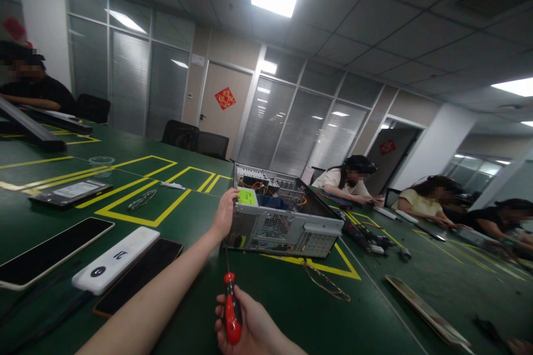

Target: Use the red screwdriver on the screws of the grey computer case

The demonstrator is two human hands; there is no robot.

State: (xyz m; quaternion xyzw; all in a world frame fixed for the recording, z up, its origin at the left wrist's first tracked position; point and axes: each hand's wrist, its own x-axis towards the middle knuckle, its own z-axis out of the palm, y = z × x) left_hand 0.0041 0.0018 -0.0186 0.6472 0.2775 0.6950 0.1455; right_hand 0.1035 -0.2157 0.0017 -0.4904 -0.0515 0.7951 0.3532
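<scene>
An opened metal computer case (308, 233) lies on the green table with its rear panel facing me. Inside its left end sits a power supply with a bright yellow-green label (248, 197), and loose wires show behind it. My left hand (227, 213) is closed around the case's left edge, its fingertips by the label. In my right hand (250, 316) is a screwdriver (232, 310) with a red and black handle. The screwdriver's shaft points up toward the lower left corner of the rear panel; I cannot tell whether the tip touches a screw.
Left of my arm lie a white power bank (116, 259), phones (54, 249) and a hard drive (70, 191). A cable bundle (327, 283) lies before the case. Cables and tools (370, 236) lie to its right, near another phone (425, 310). Several people sit around the table.
</scene>
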